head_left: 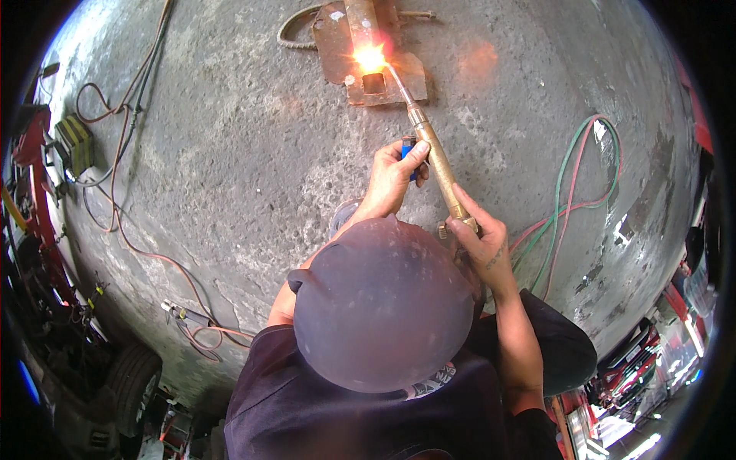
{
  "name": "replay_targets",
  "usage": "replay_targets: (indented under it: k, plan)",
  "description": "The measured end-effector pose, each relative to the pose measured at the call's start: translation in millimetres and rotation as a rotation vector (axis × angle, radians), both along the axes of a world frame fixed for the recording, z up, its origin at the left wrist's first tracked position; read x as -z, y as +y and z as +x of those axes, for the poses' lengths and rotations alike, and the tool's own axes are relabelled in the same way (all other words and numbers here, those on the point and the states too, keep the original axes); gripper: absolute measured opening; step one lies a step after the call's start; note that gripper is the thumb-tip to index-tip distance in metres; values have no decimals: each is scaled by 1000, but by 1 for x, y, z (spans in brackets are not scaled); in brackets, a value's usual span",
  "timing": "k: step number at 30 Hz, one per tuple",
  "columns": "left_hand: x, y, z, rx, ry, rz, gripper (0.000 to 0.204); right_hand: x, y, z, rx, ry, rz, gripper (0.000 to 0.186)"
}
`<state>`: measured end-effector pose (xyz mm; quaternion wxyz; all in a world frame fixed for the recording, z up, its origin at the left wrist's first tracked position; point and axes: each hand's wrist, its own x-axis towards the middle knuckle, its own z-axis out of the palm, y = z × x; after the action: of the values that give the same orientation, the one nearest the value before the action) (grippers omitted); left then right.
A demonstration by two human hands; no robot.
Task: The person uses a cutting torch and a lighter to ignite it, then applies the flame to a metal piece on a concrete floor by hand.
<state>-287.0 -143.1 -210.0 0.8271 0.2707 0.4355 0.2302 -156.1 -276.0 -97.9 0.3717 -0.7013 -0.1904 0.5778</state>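
Note:
My right hand (pixel 479 238) grips the rear of a brass torch (pixel 435 157), whose tip points up and left into a bright glow (pixel 370 57) on rusty metal. My left hand (pixel 395 165) holds a blue lighter (pixel 408 159), its thumb at the torch barrel. The metal is a tube (pixel 360 21) on plates (pixel 331 46), the lower one with a square opening (pixel 373 83); a bent bar (pixel 291 34) lies behind. A dark dome-shaped hood (pixel 383 307) on me hides my left wrist and part of my forearm.
Grey concrete floor (pixel 245 138) surrounds the work. A green and red hose loop (pixel 583 203) lies right. Cords (pixel 123 130), a yellow-black box (pixel 74 144) and a clamp (pixel 176 310) lie left. A red machine (pixel 34 169) and tire (pixel 134 387) edge the left; cluttered equipment (pixel 636 345) edges the right.

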Motion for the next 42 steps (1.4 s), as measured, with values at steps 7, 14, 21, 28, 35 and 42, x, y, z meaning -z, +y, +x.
replay_targets:
  k: [7,14,21,28,35,42]
  plan:
    - [1,0,0,1,0,-3,25,0,0,0,-8,-12,0,55]
    - [1,0,0,0,-10,-10,25,0,0,0,1,6,4,55]
    - [4,-1,-1,-7,-20,-4,25,0,0,0,14,20,13,55]
    - [1,0,0,-5,-2,2,25,0,0,-1,22,35,5,55]
    - [-1,1,-1,-3,-5,0,25,-1,1,-1,20,30,15,55]
    - [-1,1,0,-1,0,1,25,0,1,0,-1,11,-2,55]
